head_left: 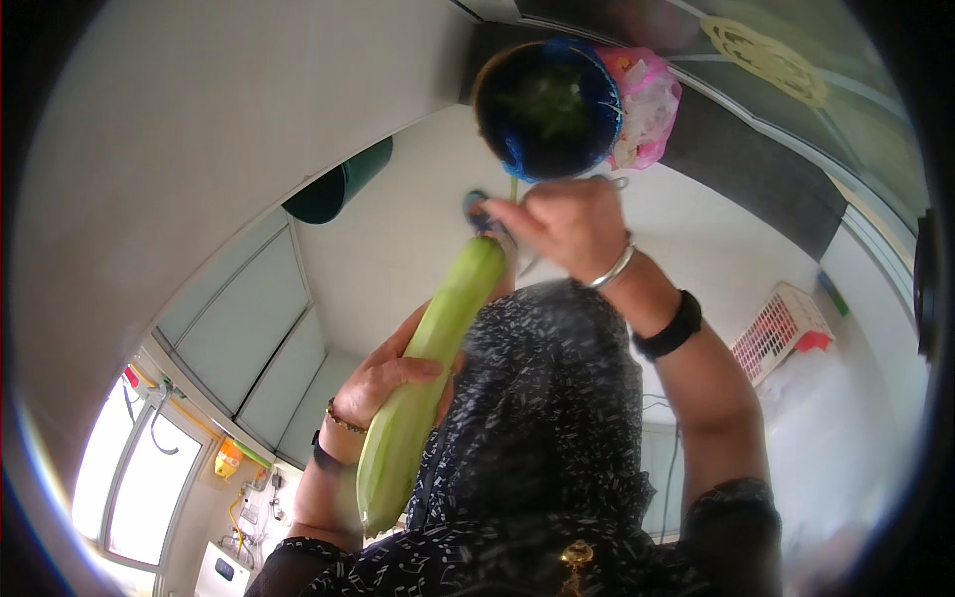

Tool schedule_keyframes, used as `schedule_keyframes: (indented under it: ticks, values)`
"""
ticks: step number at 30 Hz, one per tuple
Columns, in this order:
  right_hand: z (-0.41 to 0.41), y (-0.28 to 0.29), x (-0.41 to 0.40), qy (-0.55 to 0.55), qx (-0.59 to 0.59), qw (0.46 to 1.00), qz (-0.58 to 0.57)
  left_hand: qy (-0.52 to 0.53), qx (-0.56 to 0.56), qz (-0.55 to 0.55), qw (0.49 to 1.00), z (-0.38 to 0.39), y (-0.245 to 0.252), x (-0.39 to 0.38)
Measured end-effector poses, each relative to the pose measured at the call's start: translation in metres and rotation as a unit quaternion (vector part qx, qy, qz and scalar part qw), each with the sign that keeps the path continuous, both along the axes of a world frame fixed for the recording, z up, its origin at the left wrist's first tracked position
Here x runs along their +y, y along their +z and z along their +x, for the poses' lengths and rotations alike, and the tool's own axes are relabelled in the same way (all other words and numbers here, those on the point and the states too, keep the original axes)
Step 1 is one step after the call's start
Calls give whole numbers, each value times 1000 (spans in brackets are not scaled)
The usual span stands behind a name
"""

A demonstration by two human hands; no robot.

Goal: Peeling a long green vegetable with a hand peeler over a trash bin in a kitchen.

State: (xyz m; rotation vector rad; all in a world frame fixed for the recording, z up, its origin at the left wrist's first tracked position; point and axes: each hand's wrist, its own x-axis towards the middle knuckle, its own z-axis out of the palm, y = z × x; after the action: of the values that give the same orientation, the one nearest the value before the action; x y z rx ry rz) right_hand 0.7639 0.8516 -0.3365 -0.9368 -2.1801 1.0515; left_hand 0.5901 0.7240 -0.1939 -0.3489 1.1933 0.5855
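A long, pale green squash (425, 380), perhaps a zucchini, lies slantwise in my left hand (399, 384), whose fingers and thumb wrap its middle. Its skin looks pale and streaked. Near the squash's upper end is my right hand (571, 220), blurred and curled, with a bangle and a black band on the wrist. A small metal tool (619, 182) shows a rounded end beside its knuckles; the rest is hidden by the hand. A thin green strip (514, 189) is seen near the right thumb. Just beyond stands a round bin (481, 112) with a blue liner and blurred green scraps inside.
A pink plastic bag (653, 112) of refuse leans against the bin. A dark green bucket (365, 172) stands left, by a pale panel. White cabinets (246, 291) line the left side. At right are a white plastic basket (783, 328) and a glass door (843, 97). A foot shows below.
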Motion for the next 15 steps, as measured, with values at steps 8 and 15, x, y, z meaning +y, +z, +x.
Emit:
schedule_keyframes:
  ticks: [8, 15]
  values:
    - [20, -52, 15, 4, -78, 996, 38, -19, -24, 15, 999, -2, 2, -5]
    - [-5, 17, -11, -20, 24, 998, -49, 225, -191, -48, 954, -3, -8, -24]
